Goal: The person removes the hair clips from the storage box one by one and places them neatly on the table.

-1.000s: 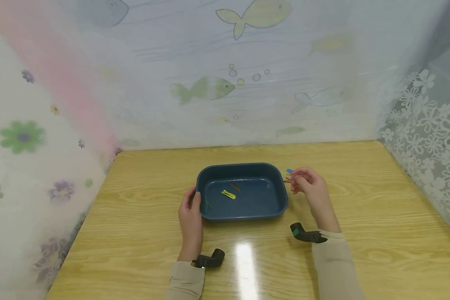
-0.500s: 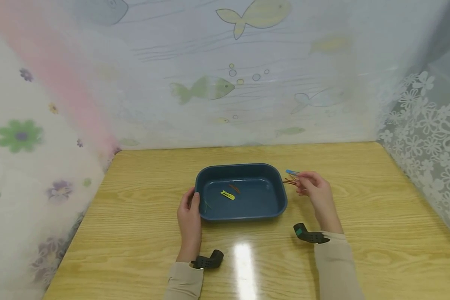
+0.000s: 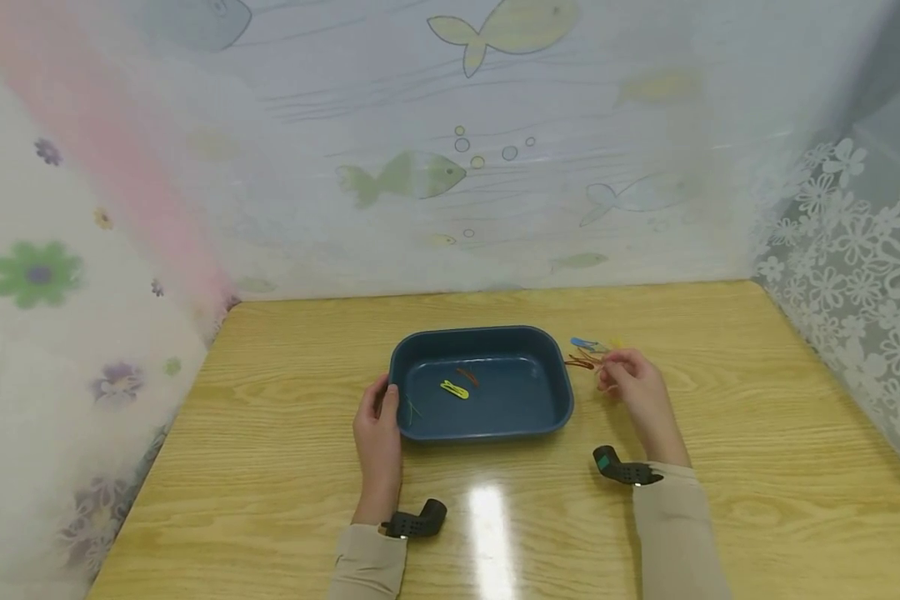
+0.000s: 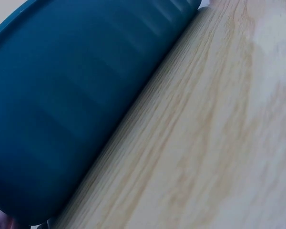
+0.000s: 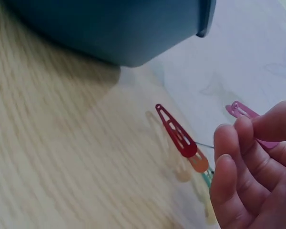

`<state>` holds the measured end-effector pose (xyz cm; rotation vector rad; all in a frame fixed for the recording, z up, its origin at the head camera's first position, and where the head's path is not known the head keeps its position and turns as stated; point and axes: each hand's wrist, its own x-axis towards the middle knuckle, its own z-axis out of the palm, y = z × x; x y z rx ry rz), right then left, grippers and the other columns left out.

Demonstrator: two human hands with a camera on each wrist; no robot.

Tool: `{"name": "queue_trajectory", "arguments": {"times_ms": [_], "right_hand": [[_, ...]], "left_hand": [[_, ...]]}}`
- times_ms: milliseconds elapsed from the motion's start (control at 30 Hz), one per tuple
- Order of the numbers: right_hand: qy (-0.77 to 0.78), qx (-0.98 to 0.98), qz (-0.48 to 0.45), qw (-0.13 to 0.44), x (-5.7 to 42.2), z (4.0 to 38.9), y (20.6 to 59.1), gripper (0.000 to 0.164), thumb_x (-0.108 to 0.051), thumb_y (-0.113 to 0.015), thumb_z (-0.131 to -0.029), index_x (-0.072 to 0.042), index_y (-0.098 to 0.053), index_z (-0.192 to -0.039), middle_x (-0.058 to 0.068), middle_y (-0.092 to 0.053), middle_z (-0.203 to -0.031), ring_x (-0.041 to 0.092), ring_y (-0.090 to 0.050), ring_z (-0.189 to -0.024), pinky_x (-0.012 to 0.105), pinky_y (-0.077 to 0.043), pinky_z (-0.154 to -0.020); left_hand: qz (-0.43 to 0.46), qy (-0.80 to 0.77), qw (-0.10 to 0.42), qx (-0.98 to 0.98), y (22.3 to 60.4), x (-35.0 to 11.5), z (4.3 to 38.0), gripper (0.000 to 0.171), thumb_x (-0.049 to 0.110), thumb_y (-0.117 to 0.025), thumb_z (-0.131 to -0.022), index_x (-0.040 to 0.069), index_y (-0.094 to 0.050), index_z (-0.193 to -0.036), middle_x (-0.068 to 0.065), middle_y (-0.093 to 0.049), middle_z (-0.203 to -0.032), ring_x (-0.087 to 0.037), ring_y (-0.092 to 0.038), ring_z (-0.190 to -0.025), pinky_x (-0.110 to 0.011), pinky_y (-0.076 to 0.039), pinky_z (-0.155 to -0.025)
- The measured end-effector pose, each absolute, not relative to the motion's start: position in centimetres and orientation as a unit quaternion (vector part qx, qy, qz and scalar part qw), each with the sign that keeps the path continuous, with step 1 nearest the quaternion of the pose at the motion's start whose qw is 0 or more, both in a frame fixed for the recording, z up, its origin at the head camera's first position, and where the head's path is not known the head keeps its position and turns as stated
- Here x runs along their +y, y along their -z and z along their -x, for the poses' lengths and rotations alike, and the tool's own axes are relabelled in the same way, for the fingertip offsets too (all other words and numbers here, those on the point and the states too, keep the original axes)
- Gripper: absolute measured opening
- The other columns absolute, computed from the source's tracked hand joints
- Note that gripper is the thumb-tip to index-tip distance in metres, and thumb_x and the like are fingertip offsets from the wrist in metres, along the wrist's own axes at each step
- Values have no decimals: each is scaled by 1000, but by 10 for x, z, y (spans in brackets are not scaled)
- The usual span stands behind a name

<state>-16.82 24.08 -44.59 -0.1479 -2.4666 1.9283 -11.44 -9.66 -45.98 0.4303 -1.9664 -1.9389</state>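
My left hand (image 3: 378, 433) grips the left end of a dark blue rectangular tub (image 3: 513, 400), thumb over the rim. Just past the tub's right end, my right hand (image 3: 633, 392) pinches a pink snap hair clip (image 5: 245, 110) between thumb and fingers. Below that hand, a red hair clip (image 5: 183, 143) overlaps an orange hair clip (image 5: 200, 164) on the table. A blue hair clip (image 3: 583, 342) lies a bit farther back, with a yellow piece (image 3: 617, 342) partly behind my hand. Inside the tub are a yellow-green hair clip (image 3: 455, 390), a brownish-red clip (image 3: 468, 377) and a thin green one (image 3: 414, 408).
The wood-grain table (image 3: 270, 467) runs back to a curtain (image 3: 285, 167) printed with fish. Flower-patterned sheets hang at both sides. Black wrist cameras sit on both forearms, the left one (image 3: 420, 521) near the tub's front.
My right hand has shifted a little to the right, away from the tub, so more of the clips beside it show. The left hand keeps its hold on the tub.
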Motion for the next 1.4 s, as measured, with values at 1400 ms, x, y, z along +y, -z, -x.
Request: {"name": "queue_trajectory", "arguments": {"times_ms": [1400], "right_hand": [[-477, -875, 81, 15, 253, 168, 459, 30, -30, -51, -90, -6, -56, -108, 13, -59, -94, 19, -56, -65, 27, -48, -54]], "left_hand": [[-154, 679, 176, -696, 461, -95, 116, 35, 38, -51, -89, 17, -55, -118, 5, -54, -115, -7, -48, -108, -25, -38, -92]]}}
